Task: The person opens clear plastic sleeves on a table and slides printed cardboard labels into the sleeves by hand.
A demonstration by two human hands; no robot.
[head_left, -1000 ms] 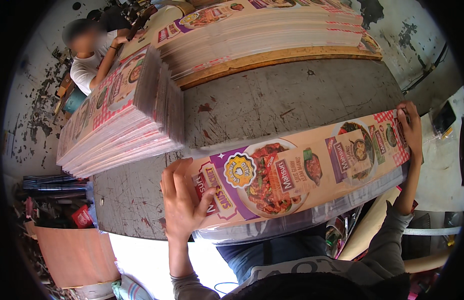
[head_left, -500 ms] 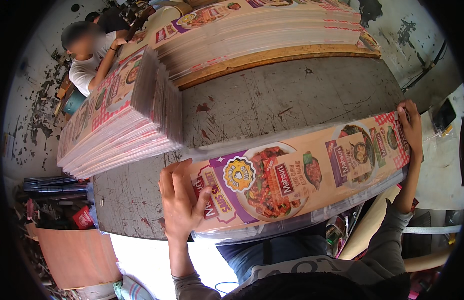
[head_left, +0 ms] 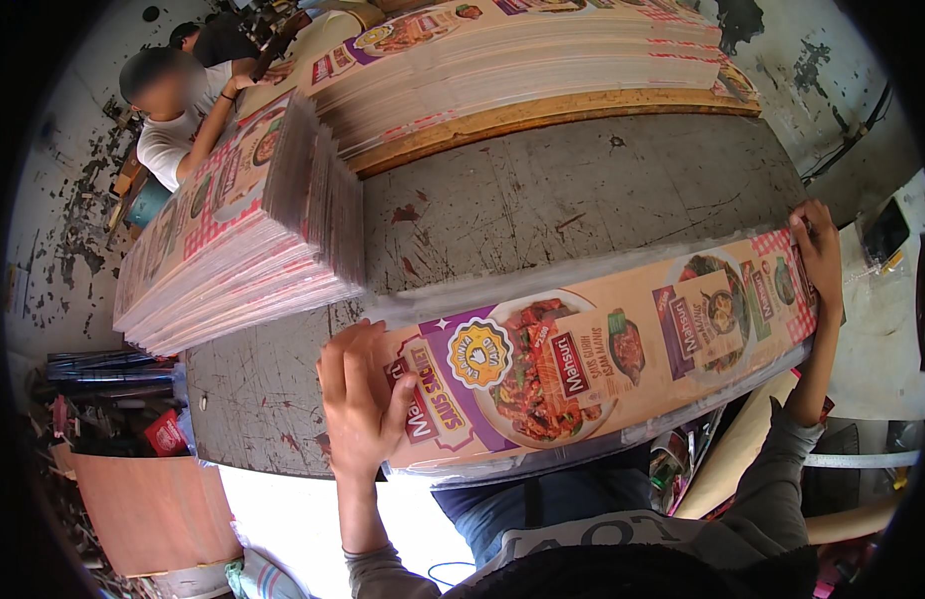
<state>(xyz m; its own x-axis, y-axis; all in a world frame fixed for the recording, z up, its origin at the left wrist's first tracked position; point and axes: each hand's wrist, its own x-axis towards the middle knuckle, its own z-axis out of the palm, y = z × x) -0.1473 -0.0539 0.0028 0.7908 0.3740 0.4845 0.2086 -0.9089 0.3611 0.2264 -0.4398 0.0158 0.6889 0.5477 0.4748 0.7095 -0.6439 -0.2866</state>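
Observation:
A long printed food banner sheet (head_left: pixel 632 344), beige with pictures of dishes, lies on top of a pile with clear plastic edges at the near side of the table. My left hand (head_left: pixel 361 404) clasps its left end, thumb on the printed face and fingers bent round the far corner. At the opposite end, my right hand (head_left: pixel 818 250) is curled over the short red-checked edge. How far the fingers of either hand reach underneath is hidden.
The scratched grey table (head_left: pixel 502 190) carries a tall pile of similar sheets (head_left: pixel 313 240) at left. Another large stack (head_left: pixel 522 65) rests along the back behind a wooden strip (head_left: pixel 542 115). A person (head_left: pixel 178 110) in a white shirt sits beyond the left pile.
The top printed sheet has shifted slightly toward me and a little to the right, covering more of the plastic at the near edge. Both hands keep nearly the same places.

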